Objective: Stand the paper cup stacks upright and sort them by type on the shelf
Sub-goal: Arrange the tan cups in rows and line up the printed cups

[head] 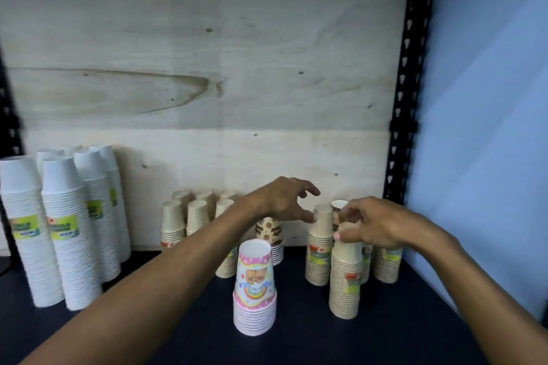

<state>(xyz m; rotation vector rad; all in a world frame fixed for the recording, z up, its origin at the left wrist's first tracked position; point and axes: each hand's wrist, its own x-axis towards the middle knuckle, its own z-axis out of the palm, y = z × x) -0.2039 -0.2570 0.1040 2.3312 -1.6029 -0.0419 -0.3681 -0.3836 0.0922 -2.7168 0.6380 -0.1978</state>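
While all stacks stand upright on the shelf (296,347): white stacks (59,231), left edge; beige stacks (344,275), right; pink stack (255,287), front centre. Left hand (284,201) fingers spread; right hand (370,224) pinches nothing discernible. Advice: steady neighbouring stacks, grip low.

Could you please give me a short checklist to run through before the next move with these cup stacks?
1. Left hand free: ok, fingers spread, its thumb by the top of a beige cup stack.
2. Right hand grip: cannot tell; fingers curl over the front beige stack, contact blurred.
3. Stacks upright: ok for the white cup stacks at left and the pink cartoon stack.
4. Sorting: not ok; the brown patterned stack and the pink one stand between two beige groups.
5. Bare dark shelf in front: ok.
6. Single cup behind the right hand: cannot tell, partly hidden.
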